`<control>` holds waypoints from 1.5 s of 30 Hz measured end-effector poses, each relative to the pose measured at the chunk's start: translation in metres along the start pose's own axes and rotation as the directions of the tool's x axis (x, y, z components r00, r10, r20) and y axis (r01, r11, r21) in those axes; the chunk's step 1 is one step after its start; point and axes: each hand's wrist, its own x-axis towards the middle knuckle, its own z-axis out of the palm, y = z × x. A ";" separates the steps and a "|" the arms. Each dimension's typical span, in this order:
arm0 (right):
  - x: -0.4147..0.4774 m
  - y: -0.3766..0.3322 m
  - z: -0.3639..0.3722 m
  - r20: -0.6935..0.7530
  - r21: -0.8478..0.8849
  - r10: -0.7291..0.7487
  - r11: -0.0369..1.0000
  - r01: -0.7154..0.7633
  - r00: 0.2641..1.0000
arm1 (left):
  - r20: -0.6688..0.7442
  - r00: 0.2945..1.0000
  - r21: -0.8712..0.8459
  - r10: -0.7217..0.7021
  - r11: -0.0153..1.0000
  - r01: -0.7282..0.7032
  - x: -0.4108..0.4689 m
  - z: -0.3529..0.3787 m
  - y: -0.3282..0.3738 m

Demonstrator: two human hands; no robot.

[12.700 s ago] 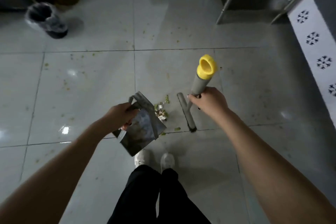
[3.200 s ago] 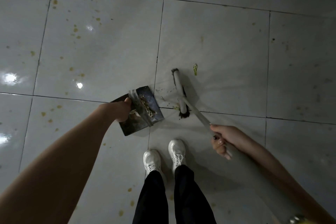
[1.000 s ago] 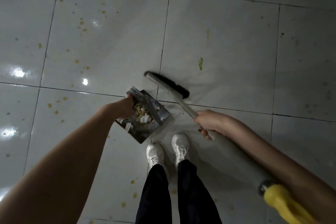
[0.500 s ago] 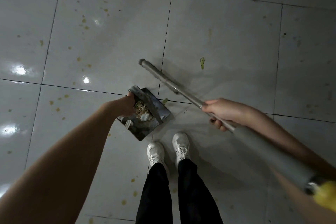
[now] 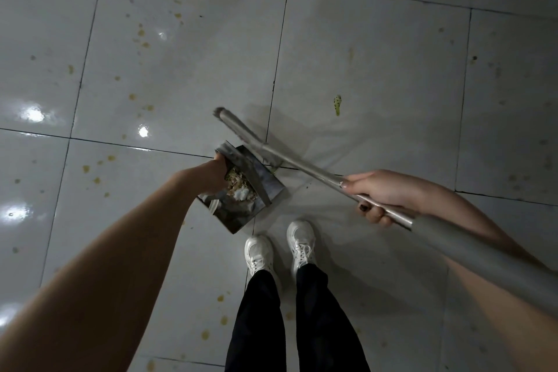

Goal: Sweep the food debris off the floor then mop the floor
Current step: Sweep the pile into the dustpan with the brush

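Observation:
My left hand [image 5: 211, 175] grips the handle of a dark metal dustpan [image 5: 259, 187] just ahead of my shoes; white and green food scraps [image 5: 240, 189] lie in it. My right hand [image 5: 377, 196] holds the silver shaft of the broom [image 5: 296, 164], whose head [image 5: 235, 127] lies over the far edge of the dustpan. A green scrap [image 5: 337, 104] lies on the tile to the right of the broom head, and another small green bit [image 5: 275, 168] sits at the dustpan's lip.
Pale glossy floor tiles [image 5: 392, 69] carry several yellowish stains [image 5: 142, 36] at the upper left, left and near my feet. My white shoes [image 5: 280, 246] and black trousers stand just behind the dustpan.
The broom has swung from behind the dustpan toward the upper left, its head now reaching past the pan's far edge. My right hand slid right along the shaft. The dustpan stays put.

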 end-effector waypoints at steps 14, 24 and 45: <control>0.007 -0.007 0.013 0.031 -0.037 0.041 0.999 -0.039 0.999 | 0.005 1.000 0.043 0.007 0.999 -0.007 0.003 0.003 -0.007; 0.030 -0.019 0.044 -0.088 0.015 0.091 0.996 -0.090 0.992 | 0.001 0.999 0.002 0.038 0.999 -0.038 0.002 0.007 -0.015; 0.004 -0.013 0.010 -0.135 0.056 0.028 0.998 -0.021 0.991 | -0.133 0.985 0.042 0.112 0.993 -0.107 -0.020 0.022 -0.059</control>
